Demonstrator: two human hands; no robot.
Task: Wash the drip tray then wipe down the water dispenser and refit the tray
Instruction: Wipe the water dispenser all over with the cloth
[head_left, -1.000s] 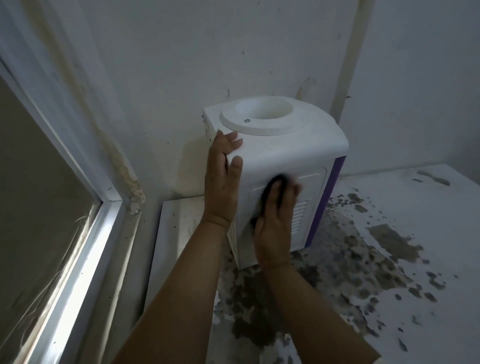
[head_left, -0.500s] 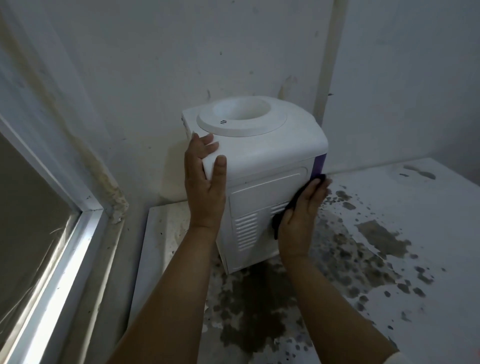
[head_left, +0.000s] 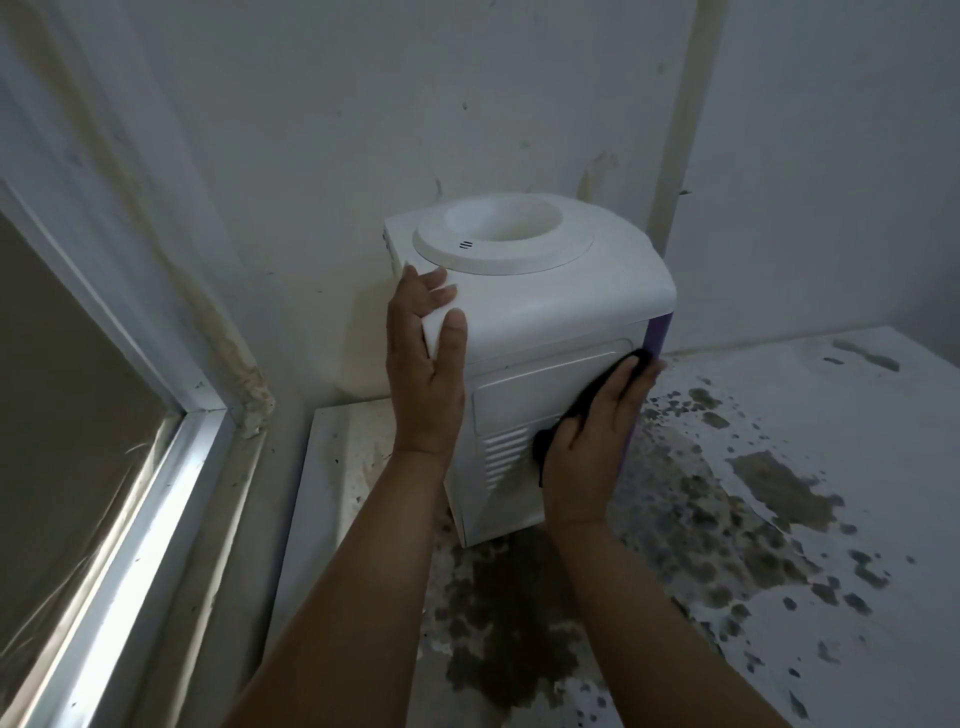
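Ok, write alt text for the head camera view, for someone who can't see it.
A person's right hand presses a dark cloth flat against the side panel of a white water dispenser, while the left hand grips its top corner. The dispenser stands on a stained white counter against a wall, with a window at left.

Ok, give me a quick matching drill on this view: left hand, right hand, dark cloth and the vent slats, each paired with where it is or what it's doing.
Column one:
1. left hand
2. right hand
3. dark cloth
4. vent slats

Column two:
A. pressed flat under the palm against the side panel
B. grips the dispenser's top corner
C. low on the white side panel, between the two hands
D. presses the cloth against the water dispenser

Pairs: 1-B, 2-D, 3-A, 4-C
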